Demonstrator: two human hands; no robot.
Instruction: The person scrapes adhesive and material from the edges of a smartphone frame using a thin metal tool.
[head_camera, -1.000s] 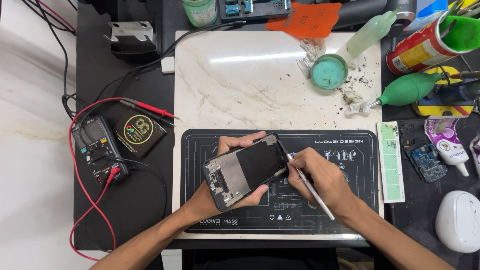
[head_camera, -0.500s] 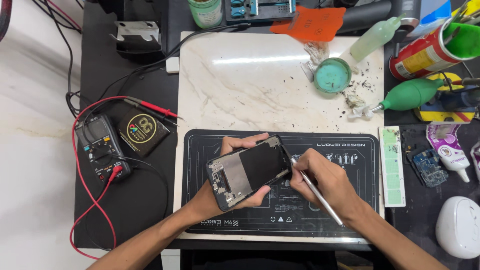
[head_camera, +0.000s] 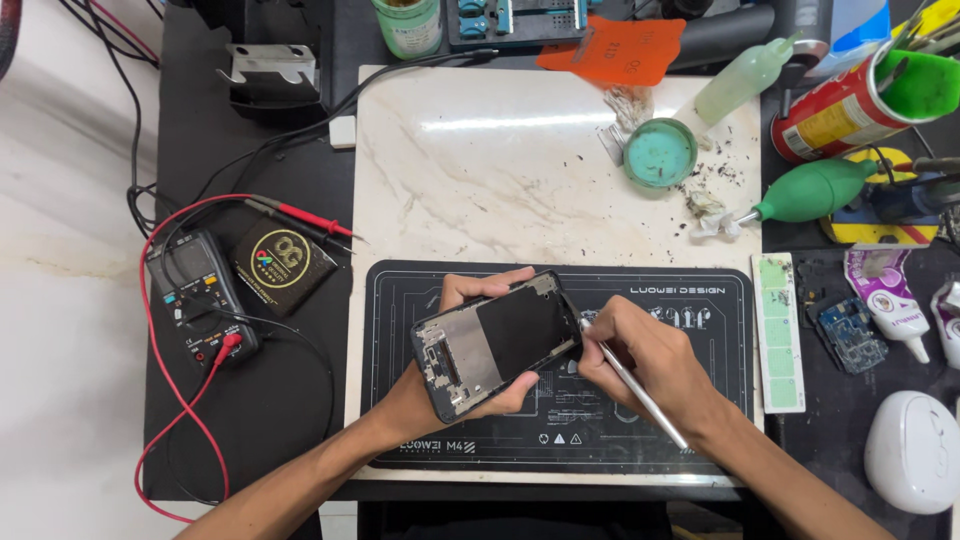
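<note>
Currently the left hand (head_camera: 455, 385) cradles an opened phone frame (head_camera: 497, 343) from below, fingers curled over its far edge and thumb against the near edge; the frame is tilted, inner side up, held just above the black work mat (head_camera: 660, 420). The right hand (head_camera: 650, 365) is pinched around a slim metal tool (head_camera: 635, 385), pen-style, tip touching the frame's right edge. The mat lies on a white marble slab (head_camera: 480, 190), which rests on the dark table (head_camera: 270, 400).

Behind the hands, on the slab: a round teal dish (head_camera: 660, 152) with dark debris scattered beside it, and a green air blower (head_camera: 815, 190) at the slab's right edge. Left of the slab: a multimeter (head_camera: 195, 295) with red leads, just beside a small black box (head_camera: 282, 266). Right of the mat: a small circuit board (head_camera: 848, 333).
</note>
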